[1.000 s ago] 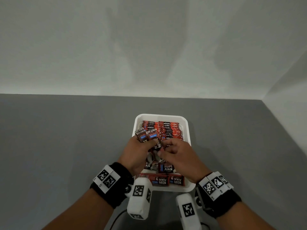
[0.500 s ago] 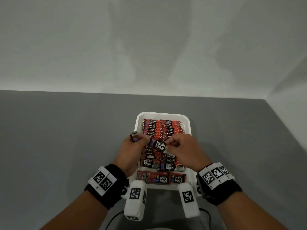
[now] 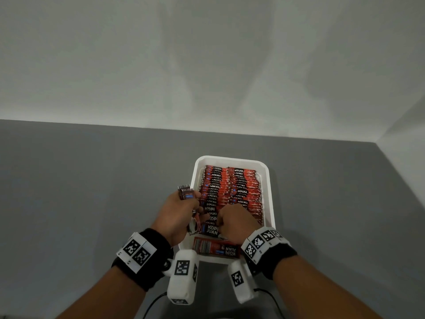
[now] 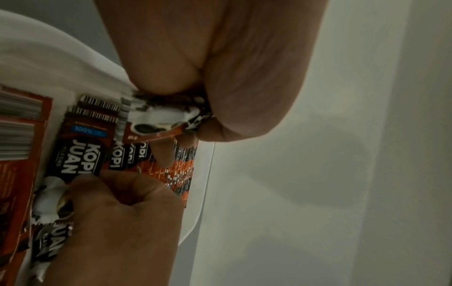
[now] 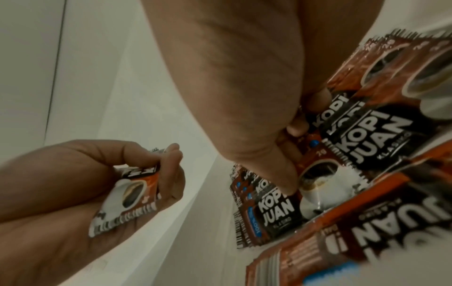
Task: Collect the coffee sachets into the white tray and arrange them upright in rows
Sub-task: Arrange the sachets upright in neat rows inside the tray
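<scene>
The white tray [image 3: 271, 199] sits on the grey table, its far part filled with red and black coffee sachets [image 3: 232, 187] standing upright in two rows. Loose sachets [image 3: 212, 229] lie flat at the near end, and one [image 3: 216, 247] lies across the near rim. My left hand [image 3: 177, 215] hovers at the tray's left edge and grips a small bundle of sachets [image 3: 185, 193], also seen in the right wrist view as a bundle [image 5: 132, 193]. My right hand [image 3: 236, 223] is down in the tray, its fingertips [image 5: 291, 185] pinching a sachet [image 5: 318, 174] at the near end of the rows.
The grey table [image 3: 92, 192] spreads wide to the left and right of the tray. A pale wall [image 3: 207, 65] stands behind, and another closes the right side. A dark cable [image 3: 151, 305] runs near the front edge.
My right hand has dropped lower into the tray with the sachet it was holding up. The left hand with its bundle shifted slightly left, to the tray's edge.
</scene>
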The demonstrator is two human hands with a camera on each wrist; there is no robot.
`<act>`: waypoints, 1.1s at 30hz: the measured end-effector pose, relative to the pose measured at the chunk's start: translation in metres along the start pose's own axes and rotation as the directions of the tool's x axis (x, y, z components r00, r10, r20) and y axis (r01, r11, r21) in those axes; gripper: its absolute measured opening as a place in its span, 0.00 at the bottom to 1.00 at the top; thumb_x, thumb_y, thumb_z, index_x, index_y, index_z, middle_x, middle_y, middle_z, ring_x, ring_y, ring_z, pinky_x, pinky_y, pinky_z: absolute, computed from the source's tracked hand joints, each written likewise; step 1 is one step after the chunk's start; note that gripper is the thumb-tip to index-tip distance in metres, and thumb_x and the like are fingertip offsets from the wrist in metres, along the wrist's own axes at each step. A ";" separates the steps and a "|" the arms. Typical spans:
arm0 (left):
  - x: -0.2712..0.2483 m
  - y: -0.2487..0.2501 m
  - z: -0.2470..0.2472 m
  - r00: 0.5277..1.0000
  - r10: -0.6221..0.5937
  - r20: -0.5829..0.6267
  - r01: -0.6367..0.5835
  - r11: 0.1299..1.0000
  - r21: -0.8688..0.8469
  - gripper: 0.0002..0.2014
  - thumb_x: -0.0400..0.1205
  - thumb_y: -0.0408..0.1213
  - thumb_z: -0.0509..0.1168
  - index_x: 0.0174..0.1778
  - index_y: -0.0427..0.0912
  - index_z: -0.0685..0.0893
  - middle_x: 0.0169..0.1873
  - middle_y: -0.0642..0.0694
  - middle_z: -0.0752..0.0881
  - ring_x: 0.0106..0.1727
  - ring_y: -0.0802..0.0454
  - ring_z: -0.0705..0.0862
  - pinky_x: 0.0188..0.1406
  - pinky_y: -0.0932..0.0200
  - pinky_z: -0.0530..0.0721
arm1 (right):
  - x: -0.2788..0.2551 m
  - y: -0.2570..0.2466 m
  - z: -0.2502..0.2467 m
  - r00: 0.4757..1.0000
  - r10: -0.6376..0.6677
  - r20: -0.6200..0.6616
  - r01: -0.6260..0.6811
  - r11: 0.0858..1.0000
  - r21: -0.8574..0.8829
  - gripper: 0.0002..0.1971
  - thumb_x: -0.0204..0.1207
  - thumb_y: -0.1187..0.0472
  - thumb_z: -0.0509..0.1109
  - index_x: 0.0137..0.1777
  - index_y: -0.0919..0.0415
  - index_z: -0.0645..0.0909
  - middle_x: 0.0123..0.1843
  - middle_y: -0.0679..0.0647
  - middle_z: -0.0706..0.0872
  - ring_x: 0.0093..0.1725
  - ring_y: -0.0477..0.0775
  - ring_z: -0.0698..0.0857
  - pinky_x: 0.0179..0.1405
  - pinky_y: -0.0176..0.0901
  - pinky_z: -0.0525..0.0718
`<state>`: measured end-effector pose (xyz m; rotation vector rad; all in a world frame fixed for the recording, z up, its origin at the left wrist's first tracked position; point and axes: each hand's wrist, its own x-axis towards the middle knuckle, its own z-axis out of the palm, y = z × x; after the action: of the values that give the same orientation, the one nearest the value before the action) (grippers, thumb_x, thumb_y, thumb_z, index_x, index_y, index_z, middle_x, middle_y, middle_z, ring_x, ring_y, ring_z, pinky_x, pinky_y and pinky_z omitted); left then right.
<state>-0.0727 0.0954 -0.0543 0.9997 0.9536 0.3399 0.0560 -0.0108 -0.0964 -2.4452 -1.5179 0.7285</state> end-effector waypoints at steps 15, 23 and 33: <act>-0.003 0.000 0.013 0.992 0.100 0.072 -0.102 0.994 0.025 0.11 0.82 0.25 0.71 0.60 0.32 0.88 0.51 0.31 0.92 0.54 0.30 0.92 0.57 0.31 0.89 | -0.025 0.004 -0.033 0.983 0.163 -0.085 -0.044 0.657 0.753 0.10 0.77 0.61 0.73 0.57 0.53 0.88 0.49 0.49 0.93 0.48 0.52 0.92 0.50 0.45 0.90; -0.005 0.006 0.021 0.985 0.138 0.099 -0.138 0.990 -0.010 0.08 0.79 0.22 0.73 0.52 0.25 0.86 0.49 0.25 0.90 0.47 0.32 0.91 0.52 0.31 0.90 | -0.046 0.012 -0.054 0.958 0.204 -0.200 0.046 0.582 0.812 0.08 0.73 0.67 0.82 0.49 0.57 0.89 0.44 0.55 0.94 0.44 0.52 0.93 0.45 0.40 0.90; -0.002 0.001 0.018 0.978 0.178 0.105 -0.192 0.971 0.141 0.03 0.78 0.25 0.75 0.43 0.35 0.89 0.42 0.36 0.93 0.42 0.38 0.92 0.37 0.50 0.90 | -0.054 0.026 -0.055 0.956 0.203 -0.212 0.043 0.617 0.786 0.08 0.74 0.66 0.81 0.50 0.53 0.90 0.47 0.49 0.94 0.47 0.49 0.93 0.49 0.45 0.92</act>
<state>-0.0595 0.0850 -0.0487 1.2370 0.8129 0.3782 0.0843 -0.0645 -0.0422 -1.8151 -0.7190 0.7919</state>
